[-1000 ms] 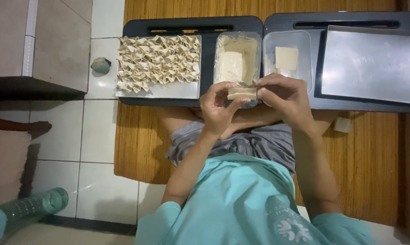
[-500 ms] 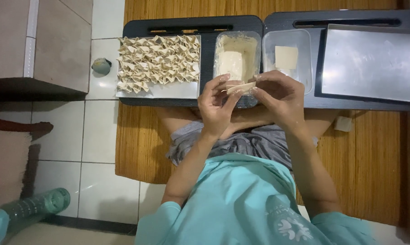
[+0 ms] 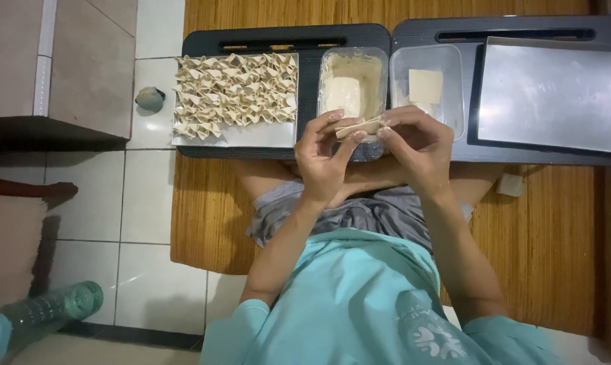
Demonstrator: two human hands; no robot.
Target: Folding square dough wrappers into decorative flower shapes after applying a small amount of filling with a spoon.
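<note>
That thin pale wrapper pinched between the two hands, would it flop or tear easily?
Probably floppy: the wrapper looks thin and folds between both hands' fingers. Likely light and easily torn if pulled. The folded pieces on the tray hold their shape, so it seems pliable.

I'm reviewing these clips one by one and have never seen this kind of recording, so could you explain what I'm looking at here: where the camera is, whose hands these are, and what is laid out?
There is no machine here. A person wears a camera on the head, so the single view looks straight down at their own lap and two bare hands. The left hand and the right hand together pinch a folded dumpling wrapper between the fingertips. In front of them sit two dark trays on a woven mat. The left tray carries a white sheet packed with rows of folded dumplings and a clear tub of pale filling. The right tray holds a clear tub with square wrappers and a bare metal sheet. A green plastic bottle lies on the tiled floor at lower left.
</note>
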